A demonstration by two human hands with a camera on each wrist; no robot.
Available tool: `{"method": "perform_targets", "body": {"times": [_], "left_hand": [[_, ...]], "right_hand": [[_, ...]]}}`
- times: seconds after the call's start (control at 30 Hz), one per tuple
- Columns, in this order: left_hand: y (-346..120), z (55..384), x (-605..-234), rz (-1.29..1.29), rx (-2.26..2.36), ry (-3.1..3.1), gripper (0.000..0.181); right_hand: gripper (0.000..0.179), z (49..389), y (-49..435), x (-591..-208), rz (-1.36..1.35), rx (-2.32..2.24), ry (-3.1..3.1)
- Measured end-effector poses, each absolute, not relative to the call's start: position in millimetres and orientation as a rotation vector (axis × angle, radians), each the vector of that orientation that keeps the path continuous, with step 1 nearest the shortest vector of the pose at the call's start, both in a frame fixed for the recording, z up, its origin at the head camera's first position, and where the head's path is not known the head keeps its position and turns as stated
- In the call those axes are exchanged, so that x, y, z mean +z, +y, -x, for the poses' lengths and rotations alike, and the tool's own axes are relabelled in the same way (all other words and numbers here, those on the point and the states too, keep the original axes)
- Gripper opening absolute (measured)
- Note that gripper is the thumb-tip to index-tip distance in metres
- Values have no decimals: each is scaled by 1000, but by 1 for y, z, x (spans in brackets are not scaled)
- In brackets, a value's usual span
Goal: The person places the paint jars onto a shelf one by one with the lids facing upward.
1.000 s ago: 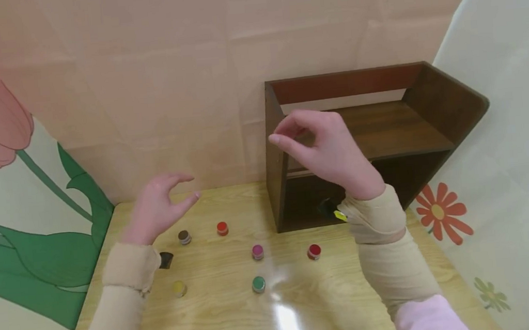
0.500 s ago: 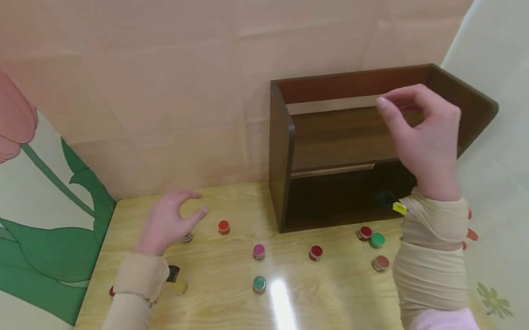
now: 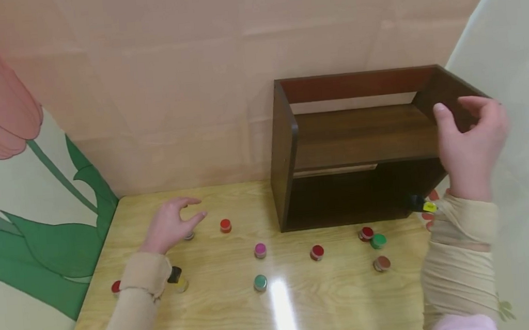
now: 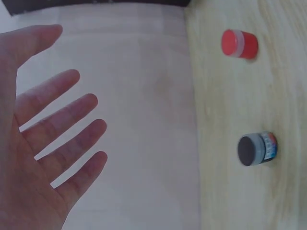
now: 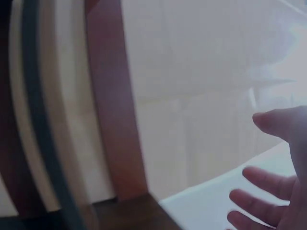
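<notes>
My left hand [image 3: 173, 226] hovers over the table's left part, thumb and fingers loosely curved and apart, holding nothing. Closest to it are a dark-lidded paint jar [image 4: 254, 149], mostly hidden by the hand in the head view, and a red paint jar [image 3: 225, 225]. All the fingers of that hand are spread in the left wrist view. My right hand [image 3: 472, 143] is raised in front of the right side panel of the dark brown shelf [image 3: 365, 136]. Its thumb stands apart from the bent fingers, with nothing between them; the right wrist view also shows this hand bare.
Several small paint jars stand scattered on the wooden table [image 3: 220, 318]: magenta [image 3: 260, 250], teal [image 3: 260, 283], dark red [image 3: 317, 252], green [image 3: 379, 240] and brown [image 3: 381, 263] among them. A yellow jar [image 3: 182, 285] is beside the left wrist. Printed cloth walls enclose the back and sides.
My right hand has moved right across the shelf front, its thumb and fingers parting more, uncovering jars at the table's right. My left hand has sunk a little.
</notes>
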State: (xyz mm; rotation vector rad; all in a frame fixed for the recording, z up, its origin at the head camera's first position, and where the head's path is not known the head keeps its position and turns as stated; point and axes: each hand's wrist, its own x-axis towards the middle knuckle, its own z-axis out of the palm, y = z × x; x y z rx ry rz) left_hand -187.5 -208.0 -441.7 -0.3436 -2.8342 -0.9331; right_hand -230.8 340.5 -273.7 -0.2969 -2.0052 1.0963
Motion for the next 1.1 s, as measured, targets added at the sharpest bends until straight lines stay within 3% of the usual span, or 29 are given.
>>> {"method": "perform_targets", "body": {"times": [0.4,1.1], "left_hand": [[-205,192,-460,255,-1080,-2817,44],[-172,224,-476,255,-1132,-2874,44]], "right_hand": [[61,257,400,-314,636,1185,-2040],[24,299,474,-378,783,1336,-1982]]}}
